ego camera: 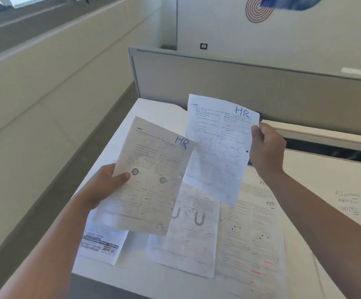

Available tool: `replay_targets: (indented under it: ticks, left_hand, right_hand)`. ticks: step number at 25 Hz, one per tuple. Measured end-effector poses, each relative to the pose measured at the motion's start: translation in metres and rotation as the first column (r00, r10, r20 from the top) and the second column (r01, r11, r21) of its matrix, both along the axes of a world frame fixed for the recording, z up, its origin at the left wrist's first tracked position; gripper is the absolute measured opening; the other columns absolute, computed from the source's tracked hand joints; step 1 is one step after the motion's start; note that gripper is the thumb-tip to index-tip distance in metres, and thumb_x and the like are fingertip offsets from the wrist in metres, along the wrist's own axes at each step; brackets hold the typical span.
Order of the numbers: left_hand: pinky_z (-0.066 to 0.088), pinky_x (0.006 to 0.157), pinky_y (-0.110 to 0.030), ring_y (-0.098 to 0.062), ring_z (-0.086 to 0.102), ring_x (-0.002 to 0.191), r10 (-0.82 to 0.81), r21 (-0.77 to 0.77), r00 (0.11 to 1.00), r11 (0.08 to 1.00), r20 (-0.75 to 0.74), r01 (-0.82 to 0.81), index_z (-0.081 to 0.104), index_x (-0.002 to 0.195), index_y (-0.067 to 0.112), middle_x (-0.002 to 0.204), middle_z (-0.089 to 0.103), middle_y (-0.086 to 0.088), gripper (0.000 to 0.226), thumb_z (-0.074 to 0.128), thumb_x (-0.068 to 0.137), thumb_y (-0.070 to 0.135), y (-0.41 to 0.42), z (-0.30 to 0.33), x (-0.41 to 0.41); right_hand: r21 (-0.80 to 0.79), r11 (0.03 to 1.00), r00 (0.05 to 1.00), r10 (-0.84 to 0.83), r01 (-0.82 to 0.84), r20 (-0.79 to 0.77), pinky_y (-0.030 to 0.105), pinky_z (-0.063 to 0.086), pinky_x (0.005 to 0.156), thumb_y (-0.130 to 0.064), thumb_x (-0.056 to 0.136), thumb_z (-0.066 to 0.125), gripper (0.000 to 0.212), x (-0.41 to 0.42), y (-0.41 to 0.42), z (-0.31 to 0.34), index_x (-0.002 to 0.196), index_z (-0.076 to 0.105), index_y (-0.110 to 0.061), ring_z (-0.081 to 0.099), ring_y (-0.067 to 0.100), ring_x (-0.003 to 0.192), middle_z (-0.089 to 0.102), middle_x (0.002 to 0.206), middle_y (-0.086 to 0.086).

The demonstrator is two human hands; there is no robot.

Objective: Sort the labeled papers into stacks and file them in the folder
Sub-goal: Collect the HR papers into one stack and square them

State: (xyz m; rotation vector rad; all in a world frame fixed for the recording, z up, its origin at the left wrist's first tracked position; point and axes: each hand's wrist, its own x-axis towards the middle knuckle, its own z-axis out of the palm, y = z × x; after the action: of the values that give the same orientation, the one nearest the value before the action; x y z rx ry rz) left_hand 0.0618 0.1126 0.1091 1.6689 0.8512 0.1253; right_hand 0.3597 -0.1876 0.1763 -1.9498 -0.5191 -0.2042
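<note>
My left hand (106,184) grips the left edge of a printed sheet (151,180) marked "HR" in blue, held above the table. My right hand (266,152) pinches the right edge of a second sheet (216,147), also marked "HR", held higher and to the right. The two sheets overlap slightly in the middle. Below them on the white table (132,279) lie more printed pages: one with U-shaped drawings (188,238), one at the right with a small "HR" (255,234), and one at the left with a barcode strip (102,244). No folder is identifiable.
A grey partition panel (240,83) stands behind the table. A dark gap with a white raised ledge (326,137) runs along the back right. Faint handwritten words (348,201) mark the table surface at the right. The floor drops off to the left.
</note>
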Motion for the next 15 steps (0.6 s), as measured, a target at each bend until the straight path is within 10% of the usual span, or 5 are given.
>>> replay_targets:
  ticks: [11, 15]
  left_hand:
    - [0.065, 0.077, -0.042, -0.038, 0.077, 0.104, -0.165, -0.199, 0.969, 0.959, 0.185, 0.201, 0.078, 0.113, 0.022, 0.117, 0.078, -0.015, 0.028, 0.076, 0.086, 0.029, -0.187, 0.024, 0.131]
    - [0.064, 0.081, -0.042, -0.034, 0.077, 0.106, -0.155, -0.206, 0.979, 0.962, 0.135, 0.180, 0.079, 0.111, 0.028, 0.117, 0.079, -0.011, 0.030, 0.081, 0.083, 0.035, -0.265, 0.010, 0.165]
  right_hand:
    - [0.171, 0.980, 0.864, -0.002, 0.101, -0.503, 0.039, 0.049, 0.064, -0.021, 0.106, 0.053, 0.027, 0.061, -0.177, -0.037, 0.093, 0.064, 0.000, 0.054, 0.023, 0.070, 0.069, 0.087, 0.019]
    - [0.236, 0.968, 0.775, 0.087, 0.081, -0.626, 0.026, 0.051, 0.050, -0.019, 0.107, 0.054, 0.028, 0.085, -0.243, -0.049, 0.083, 0.067, -0.011, 0.052, 0.009, 0.049, 0.066, 0.063, -0.008]
